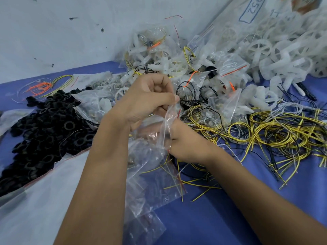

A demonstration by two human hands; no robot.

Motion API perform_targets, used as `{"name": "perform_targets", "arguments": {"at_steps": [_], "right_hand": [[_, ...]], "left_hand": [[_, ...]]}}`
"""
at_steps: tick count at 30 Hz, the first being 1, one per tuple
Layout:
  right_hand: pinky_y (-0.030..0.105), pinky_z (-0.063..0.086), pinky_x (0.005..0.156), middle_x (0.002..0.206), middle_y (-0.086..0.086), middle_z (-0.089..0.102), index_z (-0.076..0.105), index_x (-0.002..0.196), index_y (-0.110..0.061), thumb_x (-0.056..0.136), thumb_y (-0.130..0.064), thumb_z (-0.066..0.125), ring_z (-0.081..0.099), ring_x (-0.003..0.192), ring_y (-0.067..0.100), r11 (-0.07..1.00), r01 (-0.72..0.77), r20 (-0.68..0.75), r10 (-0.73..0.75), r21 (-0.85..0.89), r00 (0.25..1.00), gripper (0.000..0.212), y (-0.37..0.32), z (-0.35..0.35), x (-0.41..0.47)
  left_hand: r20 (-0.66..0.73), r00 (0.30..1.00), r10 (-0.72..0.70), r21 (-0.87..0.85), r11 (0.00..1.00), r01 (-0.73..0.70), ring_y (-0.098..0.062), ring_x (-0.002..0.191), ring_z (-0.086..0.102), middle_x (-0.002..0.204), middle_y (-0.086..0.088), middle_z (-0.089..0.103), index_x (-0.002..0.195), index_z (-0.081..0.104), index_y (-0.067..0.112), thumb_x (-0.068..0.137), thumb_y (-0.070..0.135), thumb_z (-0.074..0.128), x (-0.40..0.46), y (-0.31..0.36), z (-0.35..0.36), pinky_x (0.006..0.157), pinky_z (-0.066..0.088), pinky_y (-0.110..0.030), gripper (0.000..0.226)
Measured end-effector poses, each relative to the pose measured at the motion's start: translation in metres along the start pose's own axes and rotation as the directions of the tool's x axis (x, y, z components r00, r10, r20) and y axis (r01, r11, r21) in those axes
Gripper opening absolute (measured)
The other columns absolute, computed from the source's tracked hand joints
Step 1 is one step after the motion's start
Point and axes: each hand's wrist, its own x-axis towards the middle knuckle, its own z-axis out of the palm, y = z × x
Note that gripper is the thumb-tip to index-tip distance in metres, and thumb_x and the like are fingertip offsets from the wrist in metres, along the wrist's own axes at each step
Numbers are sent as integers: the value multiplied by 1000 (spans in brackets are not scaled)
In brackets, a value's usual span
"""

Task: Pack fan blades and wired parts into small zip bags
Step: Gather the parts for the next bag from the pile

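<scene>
**Both hands hold one small zip bag over the blue table**

The left hand is curled, and its thumb and fingers pinch the top edge of a small clear zip bag. The right hand is lower, at about 5 o'clock from the left one, and it grips the lower part of the same bag with bent fingers. The bag hangs between the two hands, near the middle of the view. What is inside it, one cannot tell.

Under the hands, toward 6 o'clock, some empty zip bags lie flat on the blue table. At 3 o'clock from the hands, a big tangle of yellow wires spreads over the table, mixed with black and white ones. At 12 o'clock there is a heap of filled bags with white parts and wires in them. At 1 o'clock, in the far corner, many white fan blades are piled up. At 9 o'clock a heap of black ring parts lies partly on a large white sheet. A few orange wires lie at 10 o'clock, near the wall.
</scene>
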Motion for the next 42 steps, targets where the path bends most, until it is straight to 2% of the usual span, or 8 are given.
{"name": "perform_targets", "arguments": {"at_steps": [7, 12, 17, 20, 24, 33, 36, 42], "right_hand": [[42, 46, 93, 117, 16, 63, 65, 111, -4, 97, -3, 47, 58, 108, 32, 832, 69, 209, 58, -551, 976, 22, 2, 6, 4], [38, 51, 63, 74, 11, 68, 70, 70, -5, 73, 3, 54, 64, 68, 34, 900, -11, -311, -139, -436, 940, 18, -7, -20, -5], [36, 46, 67, 82, 4, 71, 74, 79, -14, 80, -2, 54, 61, 88, 29, 799, -471, -804, -24, -372, 594, 23, 13, -54, -15], [43, 45, 89, 113, 13, 65, 72, 110, -17, 87, -10, 64, 47, 119, 38, 585, -710, -830, 107, -392, 547, 26, 32, -74, -24], [46, 42, 98, 127, 16, 61, 65, 124, -16, 92, -36, 66, 44, 124, 41, 418, -783, -737, 312, -460, 600, 38, 44, -76, -24], [43, 42, 99, 103, 14, 71, 77, 93, -14, 90, -27, 74, 58, 107, 36, 525, -706, -727, 219, -475, 651, 13, 46, -77, -22], [48, 40, 102, 102, 17, 68, 66, 99, -9, 96, -22, 64, 53, 113, 41, 582, -697, -804, 118, -420, 583, 14, 42, -73, -20], [39, 37, 66, 98, 18, 66, 52, 111, -5, 101, -18, 55, 61, 88, 42, 713, -652, -885, 97, -258, 456, 17, 34, -72, -18]], "left_hand": [[-11, 1000, -6, 94, 996, 7, -11, 44, 53, 55, -3, 57, 74, 58, 6, 85, -12, 68, 2, -7, -3, 42, 43, -18, 24], [-121, 991, -49, 84, 995, 60, -13, 38, 46, 49, -8, 55, 70, 55, 9, 82, -12, 62, 9, -17, -2, 37, 35, -19, 25], [-163, 976, -148, 113, 979, 167, -11, 38, 47, 48, -3, 55, 68, 55, 10, 80, -11, 60, 14, -36, 9, 38, 36, -19, 25], [-148, 966, -210, 179, 955, 235, -9, 41, 51, 49, 1, 56, 70, 56, 11, 81, -6, 64, 18, -47, 19, 39, 42, -20, 22], [-243, 955, -169, 363, 897, 251, -11, 42, 53, 49, 5, 57, 68, 56, 16, 78, 7, 69, 24, -54, 38, 44, 41, -21, 19], [-331, 921, 207, 765, 630, 134, -38, 87, 61, 92, -16, 64, 93, 50, 13, 85, 17, 67, 14, -79, 106, 62, 42, -40, 19], [-360, 908, 213, 734, 665, 135, -38, 82, 61, 87, -14, 64, 91, 50, 13, 84, 17, 66, 16, -80, 103, 60, 44, -40, 18], [-506, 843, 183, 539, 830, 143, -19, 63, 54, 67, -3, 57, 75, 51, 13, 77, 11, 65, 16, -75, 94, 53, 43, -37, 14]]}}
